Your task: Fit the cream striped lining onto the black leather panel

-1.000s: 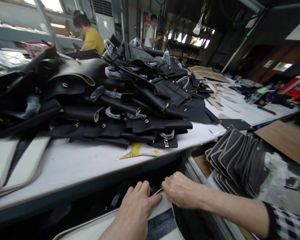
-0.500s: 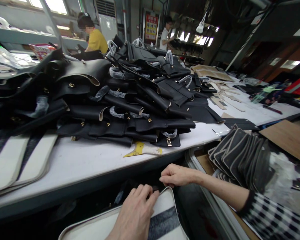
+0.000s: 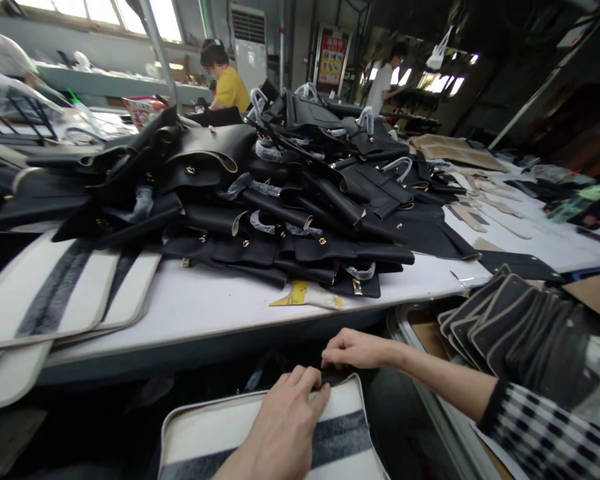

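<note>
In the head view a white panel with a dark grey stripe (image 3: 340, 437) stands tilted close to me, its rounded upper edge facing the table. My left hand (image 3: 287, 417) lies over the panel, with its fingers bent over that upper edge and holding it. Just beyond the same edge is my right hand (image 3: 353, 350), closed, its fingertips pointing down and left. A dark strip runs along the edge between the two hands. What my right fingers hold is hidden.
Black bags (image 3: 260, 227) with wrapped handles are heaped on the white table (image 3: 200, 307). More striped panels (image 3: 40, 293) lie at left, and a yellow-and-white scrap (image 3: 307, 295) by the table edge. Dark panels (image 3: 515, 327) stand at right. Co-workers (image 3: 233, 83) are behind.
The view has turned left, so the table things sit farther right and more striped panels show. My right fingers are now lower, nearer the panel's edge. My left hand keeps its hold.
</note>
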The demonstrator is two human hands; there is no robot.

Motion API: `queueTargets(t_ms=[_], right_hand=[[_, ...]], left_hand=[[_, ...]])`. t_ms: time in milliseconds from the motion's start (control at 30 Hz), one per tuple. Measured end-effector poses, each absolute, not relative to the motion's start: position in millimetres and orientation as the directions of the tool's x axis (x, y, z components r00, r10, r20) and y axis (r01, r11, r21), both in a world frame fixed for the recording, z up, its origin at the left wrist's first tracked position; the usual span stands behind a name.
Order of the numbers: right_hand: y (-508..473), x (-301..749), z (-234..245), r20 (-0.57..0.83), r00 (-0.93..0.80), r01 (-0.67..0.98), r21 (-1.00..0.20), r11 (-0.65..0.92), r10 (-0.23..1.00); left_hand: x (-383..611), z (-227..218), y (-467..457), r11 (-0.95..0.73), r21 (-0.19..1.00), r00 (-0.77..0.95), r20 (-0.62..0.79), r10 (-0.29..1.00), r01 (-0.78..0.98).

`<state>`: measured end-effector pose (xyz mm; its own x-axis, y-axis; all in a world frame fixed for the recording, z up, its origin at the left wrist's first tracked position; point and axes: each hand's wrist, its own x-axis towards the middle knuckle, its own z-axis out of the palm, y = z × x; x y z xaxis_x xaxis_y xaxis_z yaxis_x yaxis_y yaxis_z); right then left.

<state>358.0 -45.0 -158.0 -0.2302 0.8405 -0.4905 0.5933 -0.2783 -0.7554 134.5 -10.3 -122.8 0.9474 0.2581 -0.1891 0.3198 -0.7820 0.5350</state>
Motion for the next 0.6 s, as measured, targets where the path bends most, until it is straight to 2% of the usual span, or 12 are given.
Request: queueTargets(t_ms=[100, 200, 367, 500, 600], right_hand=[[-22, 328, -166, -0.454, -0.163, 0.634, -0.729, -0.26, 0.876], [-13, 296, -173, -0.44, -0.208, 0.678, -0.709, -0.195, 0.874], [-19, 275, -169, -0.428, -0.317, 0.761, -0.647, -0.043, 0.846], [-20, 272, -162, -0.444, -0.369, 0.804, -0.593, 0.04, 0.817], [-20, 270, -160, -0.451, -0.409, 0.817, -0.569, 0.098, 0.793]], left_hand=[[132, -123, -7, -0.711, 0.609, 0.928, -0.121, 0.354, 0.35], [122, -122, 3, -0.628, 0.677, 0.883, -0.07, 0.464, 0.384], [79, -113, 36, -0.479, 0.617, 0.729, -0.238, 0.642, 0.624], [55, -111, 55, -0.361, 0.603, 0.659, -0.392, 0.641, 0.711], [57, -114, 62, -0.333, 0.579, 0.632, -0.452, 0.629, 0.745]])
